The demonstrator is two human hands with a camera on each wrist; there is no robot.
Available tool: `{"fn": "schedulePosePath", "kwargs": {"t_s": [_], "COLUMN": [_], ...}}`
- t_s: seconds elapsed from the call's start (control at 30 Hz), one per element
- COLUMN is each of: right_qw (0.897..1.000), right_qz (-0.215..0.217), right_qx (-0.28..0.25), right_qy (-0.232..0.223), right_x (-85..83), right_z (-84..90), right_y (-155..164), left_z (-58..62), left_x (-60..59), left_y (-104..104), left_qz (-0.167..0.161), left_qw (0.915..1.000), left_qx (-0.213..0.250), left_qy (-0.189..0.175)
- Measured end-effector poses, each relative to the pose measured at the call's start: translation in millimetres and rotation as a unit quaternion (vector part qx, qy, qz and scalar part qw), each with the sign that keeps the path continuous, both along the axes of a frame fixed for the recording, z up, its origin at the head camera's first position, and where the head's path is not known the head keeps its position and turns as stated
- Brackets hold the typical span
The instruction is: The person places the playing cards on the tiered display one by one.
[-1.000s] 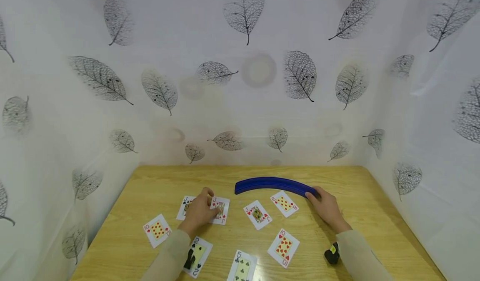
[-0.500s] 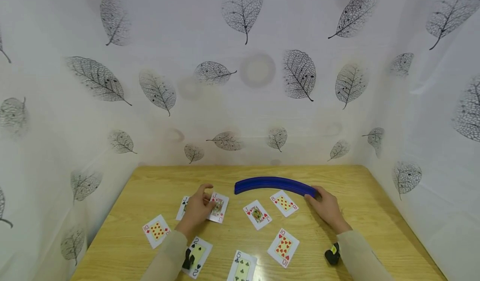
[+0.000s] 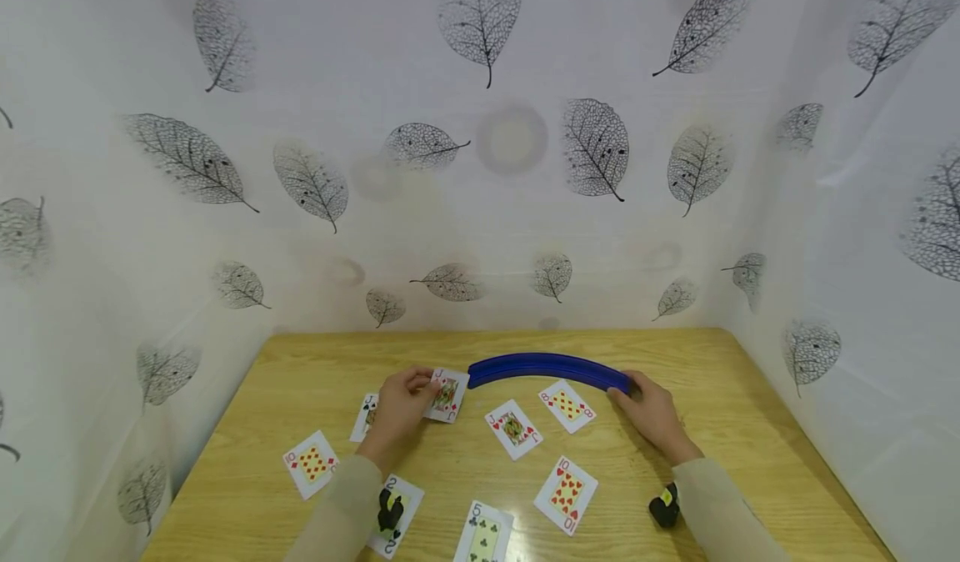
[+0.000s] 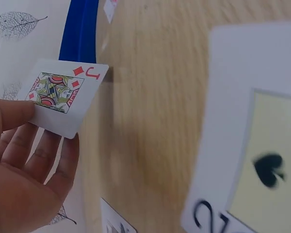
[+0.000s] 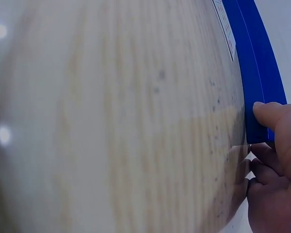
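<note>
Fingers: your left hand pinches the jack of diamonds; your right hand grips the end of the blue card holder.
Head view: a second ago that jack lay flat on the table; now it's lifted, just beside the holder's left end.
Left wrist: thumb over, fingers under the jack, holder behind.
Right wrist: thumb pressed on the holder's end, steadying it for the card.

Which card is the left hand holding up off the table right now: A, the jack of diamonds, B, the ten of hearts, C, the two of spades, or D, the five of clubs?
A: the left wrist view shows the left hand pinching the jack of diamonds, with its red J and diamond at the corner, near the blue curved rack.
</note>
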State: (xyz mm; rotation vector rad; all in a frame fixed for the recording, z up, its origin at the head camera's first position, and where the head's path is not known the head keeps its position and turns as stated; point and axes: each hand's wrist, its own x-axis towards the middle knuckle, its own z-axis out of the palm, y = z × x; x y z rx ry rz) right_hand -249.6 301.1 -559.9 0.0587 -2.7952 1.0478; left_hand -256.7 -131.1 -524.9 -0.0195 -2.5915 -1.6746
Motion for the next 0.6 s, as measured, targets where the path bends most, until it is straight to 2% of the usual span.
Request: {"fn": "schedulePosePath", "kwargs": {"t_s": [0.17,0.4,0.6], "right_qw": [1.000,1.000,1.000], "right_qz": [0.002,0.001,0.000], "right_qx": [-0.003,-0.001,0.007], "right_qy": [-0.002,0.001,-0.001], "right_x": [0.2,-0.1,-1.1], "right_z": [0.8,0.6,-0.5], "right_y": [-1,0,3], "left_z": [6.3,11.4,15.7], "left_x": [-7.4,-14.3,-19.7], "left_y": [14,33,54], "left_qz": [-0.011,-0.042,-0.055], "left_qw": [0.9987,0.9962,0.9962], "left_qx": [-0.004,0.002,-0.001], "left_qy": [0.049,0.076,0.067]}}
